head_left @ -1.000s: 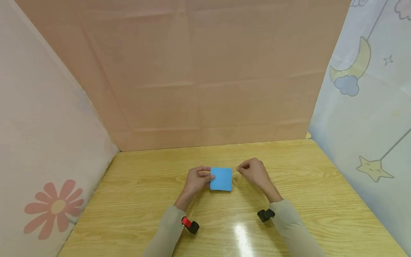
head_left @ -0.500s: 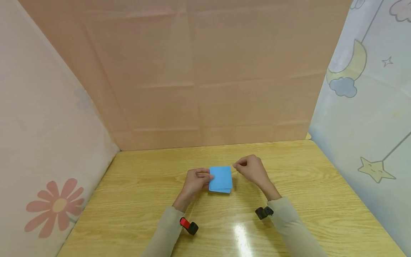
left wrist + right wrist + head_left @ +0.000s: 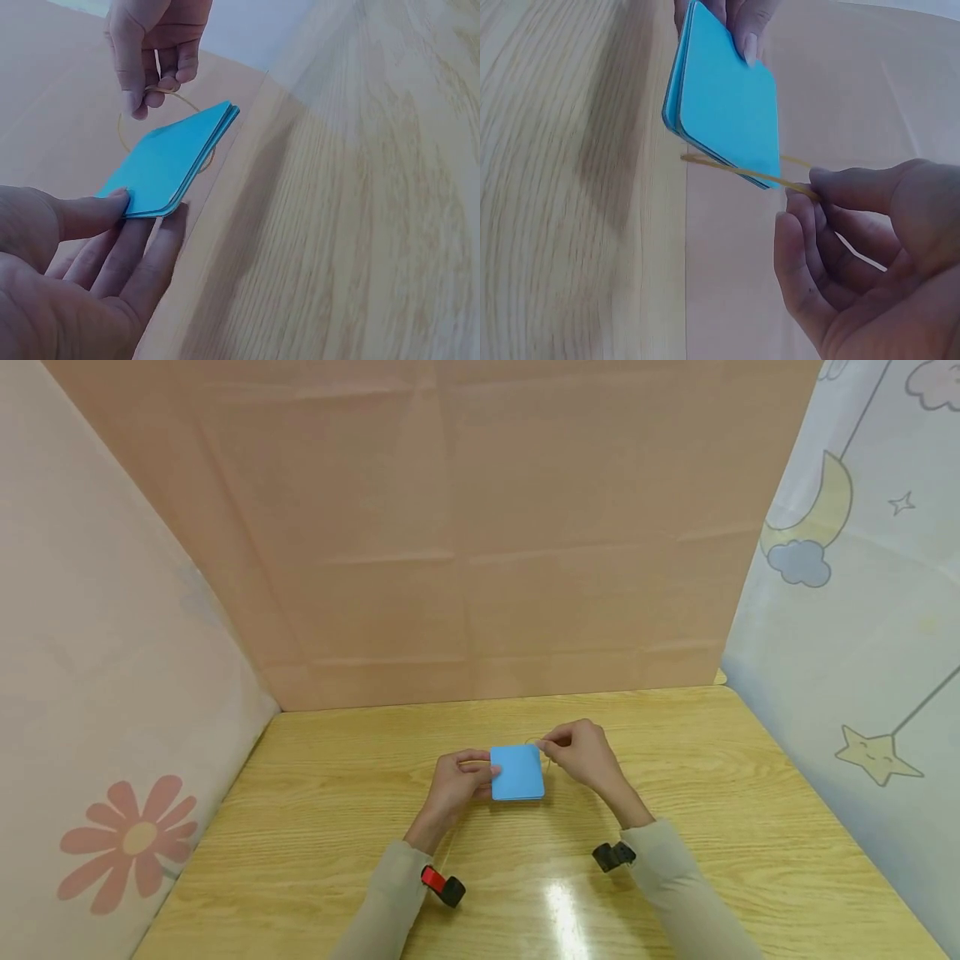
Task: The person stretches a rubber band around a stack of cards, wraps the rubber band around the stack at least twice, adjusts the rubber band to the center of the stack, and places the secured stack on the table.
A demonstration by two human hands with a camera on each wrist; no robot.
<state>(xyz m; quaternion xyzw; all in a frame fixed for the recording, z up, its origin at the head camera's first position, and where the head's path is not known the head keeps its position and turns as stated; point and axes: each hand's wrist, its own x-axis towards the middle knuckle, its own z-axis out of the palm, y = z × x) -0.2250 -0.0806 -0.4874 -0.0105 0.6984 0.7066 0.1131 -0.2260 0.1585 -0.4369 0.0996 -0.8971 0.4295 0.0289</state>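
A thin stack of blue square cards [image 3: 517,772] with rounded corners is held above the table by my left hand [image 3: 453,782]. The left thumb lies on the top card and the fingers are beneath the stack, as the left wrist view shows. My right hand [image 3: 588,752] pinches a thin yellowish rubber band [image 3: 742,170] between thumb and fingertips. In the right wrist view, the band's loop hangs open at the free end of the cards [image 3: 727,105], passing across their edge. From the left wrist view, part of the band is hidden behind the cards [image 3: 169,165].
The wood-grain table [image 3: 337,827] lies under both hands. A tan sheet [image 3: 465,543] rises at its back edge, with patterned white cloth [image 3: 862,635] at the right and another at the left. Each wrist carries a small black camera [image 3: 613,856].
My right hand has moved left with the rubber band, up to the cards' right edge. The cards fanned apart slightly at the bottom, then came back together. My left hand has stayed nearly still.
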